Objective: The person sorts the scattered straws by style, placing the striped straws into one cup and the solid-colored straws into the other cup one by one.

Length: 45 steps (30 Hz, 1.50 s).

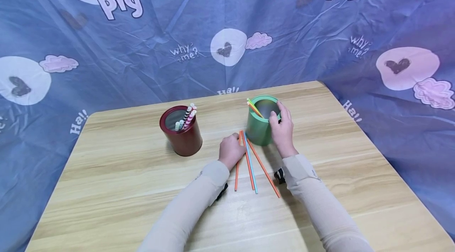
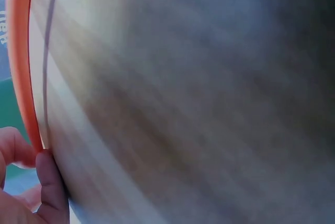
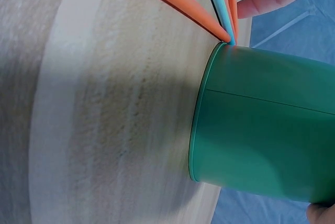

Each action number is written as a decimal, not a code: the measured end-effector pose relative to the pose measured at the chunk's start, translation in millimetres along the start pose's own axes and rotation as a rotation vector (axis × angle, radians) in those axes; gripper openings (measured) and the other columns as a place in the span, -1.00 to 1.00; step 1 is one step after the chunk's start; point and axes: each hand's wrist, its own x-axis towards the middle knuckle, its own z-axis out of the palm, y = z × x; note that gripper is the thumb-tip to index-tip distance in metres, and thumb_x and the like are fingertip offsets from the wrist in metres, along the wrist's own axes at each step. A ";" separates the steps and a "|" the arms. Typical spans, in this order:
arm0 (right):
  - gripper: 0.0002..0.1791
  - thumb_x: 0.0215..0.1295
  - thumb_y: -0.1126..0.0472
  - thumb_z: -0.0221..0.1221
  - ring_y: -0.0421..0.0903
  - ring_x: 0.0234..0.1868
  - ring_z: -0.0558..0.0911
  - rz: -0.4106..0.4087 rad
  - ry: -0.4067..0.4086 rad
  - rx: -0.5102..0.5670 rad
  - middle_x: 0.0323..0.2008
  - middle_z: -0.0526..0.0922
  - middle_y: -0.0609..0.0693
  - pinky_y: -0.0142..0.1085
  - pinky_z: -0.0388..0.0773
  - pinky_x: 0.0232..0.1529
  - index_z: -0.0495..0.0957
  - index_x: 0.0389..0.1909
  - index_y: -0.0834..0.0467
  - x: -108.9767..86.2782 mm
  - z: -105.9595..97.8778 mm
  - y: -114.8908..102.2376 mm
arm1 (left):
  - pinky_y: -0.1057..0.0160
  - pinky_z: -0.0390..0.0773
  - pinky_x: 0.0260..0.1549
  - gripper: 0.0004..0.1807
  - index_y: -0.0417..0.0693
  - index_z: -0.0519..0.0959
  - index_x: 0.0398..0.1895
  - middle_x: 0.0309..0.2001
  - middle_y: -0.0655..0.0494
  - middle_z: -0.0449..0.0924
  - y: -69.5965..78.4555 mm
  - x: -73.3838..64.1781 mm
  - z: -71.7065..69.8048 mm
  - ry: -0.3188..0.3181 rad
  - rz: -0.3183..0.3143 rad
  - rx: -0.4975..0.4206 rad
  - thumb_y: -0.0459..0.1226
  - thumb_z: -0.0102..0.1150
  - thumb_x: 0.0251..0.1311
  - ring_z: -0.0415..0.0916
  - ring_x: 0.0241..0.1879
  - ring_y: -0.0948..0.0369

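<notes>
My left hand (image 1: 231,151) is low over the table and pinches an orange straw (image 2: 22,51) between thumb and fingertip in the left wrist view. Beside it on the wood lie a blue straw (image 1: 251,169) and more orange straws (image 1: 264,171), their far ends gathered at the foot of a green can (image 1: 258,129). The can stands upright, holding a few yellow and orange straws (image 1: 254,108) that lean on its left rim. My right hand (image 1: 283,131) grips the can at its right side, thumb at the rim. In the right wrist view, the straw ends meet the can's base edge.
A dark red can (image 1: 185,141) stands upright to the left, with several striped straws (image 1: 188,117) leaning to its right side. The wooden table (image 1: 117,173) ends at the back against a blue printed cloth (image 1: 149,62), which also hangs along both sides.
</notes>
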 end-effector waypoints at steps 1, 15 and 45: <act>-0.44 0.29 0.09 -0.08 0.06 0.31 0.23 0.000 0.000 -0.001 0.31 0.25 0.14 0.03 0.24 0.25 0.25 0.32 0.14 0.1 0.1 0.1 | 0.14 0.56 -0.14 -0.53 -0.15 0.54 0.00 -0.19 -0.04 0.65 -0.2 0.3 -0.3 -0.005 -0.006 -0.006 -0.31 0.24 -0.10 0.56 -0.15 0.05; -0.44 0.29 0.10 -0.08 0.05 0.32 0.22 0.001 0.000 0.007 0.31 0.25 0.13 0.01 0.20 0.28 0.25 0.32 0.15 -0.5 -0.1 -1.2 | 0.29 0.56 -0.41 -0.50 -0.18 0.53 0.04 -0.08 -0.08 0.59 -10.7 7.5 -9.8 -0.082 -0.165 -0.418 -0.37 0.22 -0.11 0.50 -0.42 0.20; -0.44 0.30 0.09 -0.09 0.04 0.32 0.23 0.001 0.004 0.011 0.31 0.25 0.12 0.01 0.21 0.27 0.25 0.32 0.13 0.8 0.6 1.8 | 0.45 0.54 -0.64 -0.37 -0.21 0.37 0.17 -0.48 0.05 0.42 -7.2 15.4 -26.6 -0.080 -0.339 -1.168 -0.57 -0.08 -0.11 0.41 -0.61 0.29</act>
